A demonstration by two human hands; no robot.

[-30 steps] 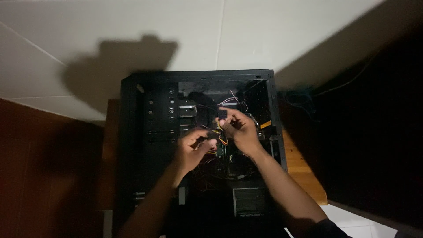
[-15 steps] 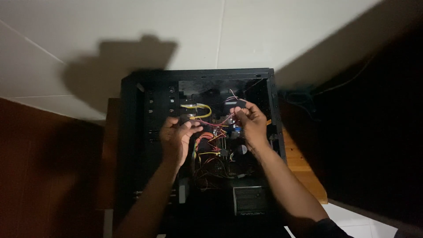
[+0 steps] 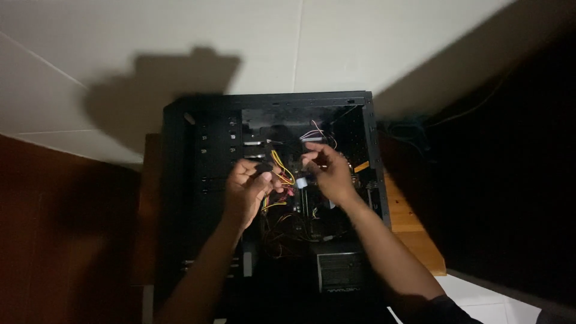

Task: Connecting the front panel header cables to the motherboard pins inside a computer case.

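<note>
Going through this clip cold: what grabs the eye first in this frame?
The open black computer case fills the middle of the view, lying on a wooden surface against pale floor tiles. Above its interior, the left hand pinches a small dark connector on yellow and red wires, while the right hand hovers beside it. A large dark shadow falls on the tiles above the case.

You're handling a bundle of yellow, red and black wires (image 3: 277, 171) rising in a loop from inside the open black computer case (image 3: 198, 180); a small pale connector (image 3: 301, 182) hangs near it, possibly attached, though it's dim.
</note>
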